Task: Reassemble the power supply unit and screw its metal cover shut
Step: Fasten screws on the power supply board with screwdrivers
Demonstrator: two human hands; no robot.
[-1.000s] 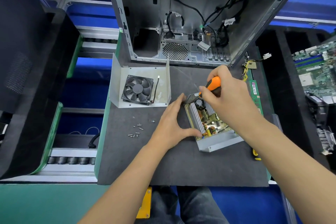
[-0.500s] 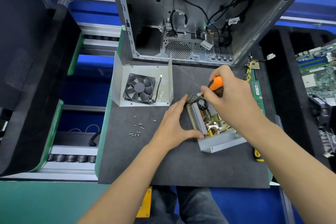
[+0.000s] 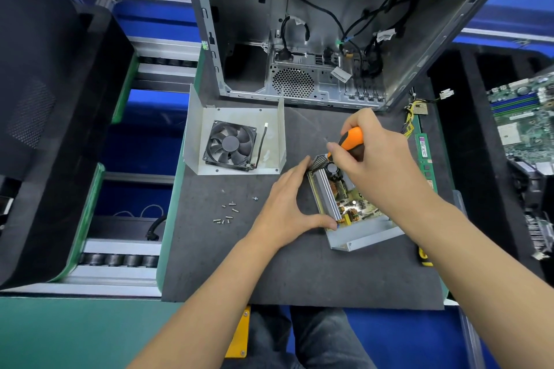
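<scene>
cover: dull sheet metal | mat: matt grey foam

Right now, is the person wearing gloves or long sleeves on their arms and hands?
No. The left hand and the right hand are both bare, with no gloves, rings or watch showing. Both forearms are bare too, all the way down to the bottom edge of the picture, so no sleeve is in view. Lower down, between the arms, you can see dark grey trousers on the person's legs.
</scene>
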